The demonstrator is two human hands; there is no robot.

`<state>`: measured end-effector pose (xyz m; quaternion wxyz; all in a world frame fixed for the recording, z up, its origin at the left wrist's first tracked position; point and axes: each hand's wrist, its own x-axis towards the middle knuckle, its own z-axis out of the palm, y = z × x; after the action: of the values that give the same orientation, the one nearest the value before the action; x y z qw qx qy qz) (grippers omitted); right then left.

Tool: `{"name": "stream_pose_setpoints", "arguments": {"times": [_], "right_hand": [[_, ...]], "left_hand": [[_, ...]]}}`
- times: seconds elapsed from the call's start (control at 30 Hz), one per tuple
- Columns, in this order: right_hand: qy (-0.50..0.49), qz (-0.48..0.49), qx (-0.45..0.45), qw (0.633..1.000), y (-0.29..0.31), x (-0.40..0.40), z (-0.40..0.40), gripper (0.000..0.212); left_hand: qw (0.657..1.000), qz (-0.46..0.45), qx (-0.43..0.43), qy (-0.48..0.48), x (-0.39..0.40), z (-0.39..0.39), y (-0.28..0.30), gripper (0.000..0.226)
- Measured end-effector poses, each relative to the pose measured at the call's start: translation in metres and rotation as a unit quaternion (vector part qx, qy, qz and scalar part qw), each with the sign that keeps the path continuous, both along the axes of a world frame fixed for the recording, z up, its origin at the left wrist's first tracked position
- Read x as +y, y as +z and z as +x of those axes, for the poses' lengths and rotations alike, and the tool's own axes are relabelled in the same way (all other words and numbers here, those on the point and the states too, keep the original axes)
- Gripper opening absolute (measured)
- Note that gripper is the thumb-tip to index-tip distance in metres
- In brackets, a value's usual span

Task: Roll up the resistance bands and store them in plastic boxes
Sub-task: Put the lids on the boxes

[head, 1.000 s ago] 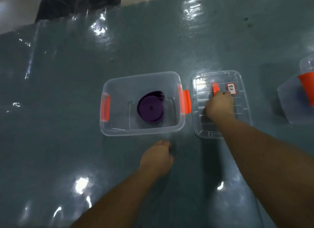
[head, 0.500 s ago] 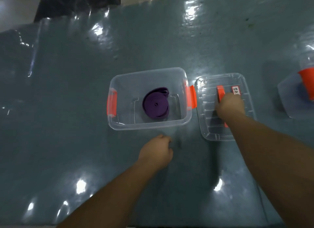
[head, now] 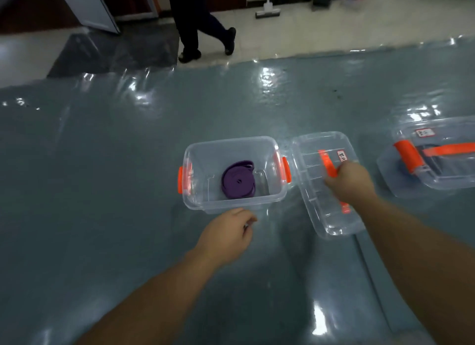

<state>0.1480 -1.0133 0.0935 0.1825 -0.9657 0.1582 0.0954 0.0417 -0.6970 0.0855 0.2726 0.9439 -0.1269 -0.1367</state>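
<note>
A rolled purple resistance band (head: 237, 180) lies inside an open clear plastic box (head: 200, 203) with orange side latches. To its right lies the clear lid (head: 331, 223) with an orange handle (head: 326, 164) and a white label. My right hand (head: 349, 182) grips that orange handle, and the lid looks slightly tilted. My left hand (head: 226, 236) hovers just in front of the box's near wall, fingers loosely curled and holding nothing.
A second clear box (head: 437, 175), closed with an orange handle and latch, sits at the right edge. Everything rests on a glossy blue-grey mat (head: 102, 164). Beyond the mat a person's legs (head: 200, 31) stand on the tiled floor, near a mop head (head: 267, 11).
The view has tilted up, showing the floor beyond the mat. My right hand now grips the lid's handle and the lid has shifted. My left hand stays near the box front.
</note>
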Motion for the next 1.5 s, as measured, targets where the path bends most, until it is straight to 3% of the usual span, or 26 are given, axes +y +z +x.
{"name": "stream_pose_setpoints", "arguments": {"times": [0.33, 0.5, 0.63, 0.8, 0.93, 1.17, 1.33, 1.5], "right_hand": [[0.193, -0.061, -0.011, 0.979, 0.054, 0.102, 0.030, 0.018], [0.319, -0.091, -0.012, 0.943, 0.051, 0.156, 0.038, 0.041], [0.384, -0.118, 0.013, 0.916, 0.044, 0.189, 0.043, 0.041], [0.421, -0.132, 0.010, 0.897, 0.035, 0.212, 0.050, 0.042], [0.402, -0.100, -0.014, 0.910, 0.028, 0.209, 0.047, 0.041], [0.216, -0.071, -0.130, 0.965, -0.003, 0.143, 0.016, 0.036], [0.072, 0.031, -0.085, 0.993, -0.011, 0.121, 0.012, 0.031], [0.036, 0.103, -0.086, 0.990, -0.010, 0.121, 0.018, 0.020]], "left_hand": [[0.992, -0.019, -0.046, 0.117, 0.075, 0.013, 0.022, 0.027], [0.978, -0.019, -0.027, 0.208, 0.111, 0.016, 0.015, 0.027], [0.964, -0.043, -0.001, 0.262, 0.124, 0.024, 0.009, 0.019], [0.949, -0.073, 0.024, 0.305, 0.120, 0.043, 0.005, 0.032], [0.943, -0.068, 0.040, 0.325, 0.110, 0.058, 0.010, 0.032], [0.930, -0.050, 0.045, 0.360, 0.100, 0.078, 0.016, 0.024], [0.928, -0.031, 0.046, 0.369, 0.097, 0.088, 0.017, 0.018], [0.923, -0.022, 0.077, 0.376, 0.099, 0.087, 0.010, 0.018]]}}
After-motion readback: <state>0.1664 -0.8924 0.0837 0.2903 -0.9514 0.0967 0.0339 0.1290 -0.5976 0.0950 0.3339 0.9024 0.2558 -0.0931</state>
